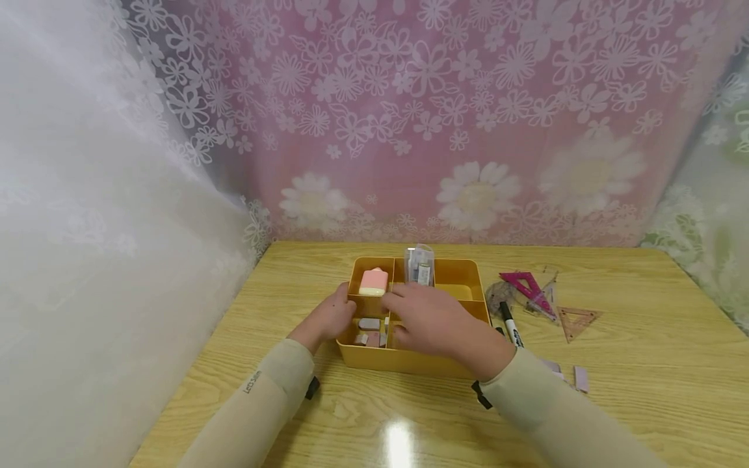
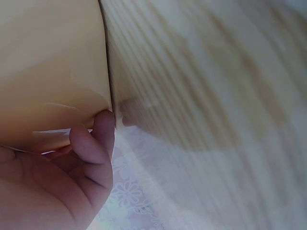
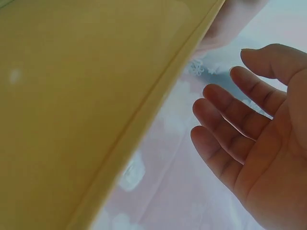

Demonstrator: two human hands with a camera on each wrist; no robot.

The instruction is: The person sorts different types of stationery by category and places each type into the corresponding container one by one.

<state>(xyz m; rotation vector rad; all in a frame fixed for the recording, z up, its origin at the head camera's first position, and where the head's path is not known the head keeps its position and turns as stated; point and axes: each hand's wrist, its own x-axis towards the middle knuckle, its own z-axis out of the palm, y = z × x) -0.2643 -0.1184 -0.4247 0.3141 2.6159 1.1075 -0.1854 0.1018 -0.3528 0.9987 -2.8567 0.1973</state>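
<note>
A: Any txt legible?
B: "Let's Slim" on L sleeve (image 1: 257, 400). Marker (image 1: 512, 328), just R of box (image 1: 398, 359), has print too sm. to read.
A: Hands?
B: L hand (image 1: 330, 316) grips box's L wall, fingers curled at rim. R hand (image 1: 435, 318) over box, back up, fingers loose, a bit apart.
A: Box loc?
B: On bench (image 1: 363, 416); pink item (image 1: 374, 281) in its back L slot.

Pink flowered curtain (image 1: 380, 84) — behind wood-grain table (image 1: 655, 383); whitish curtain (image 1: 99, 247) — left side.
</note>
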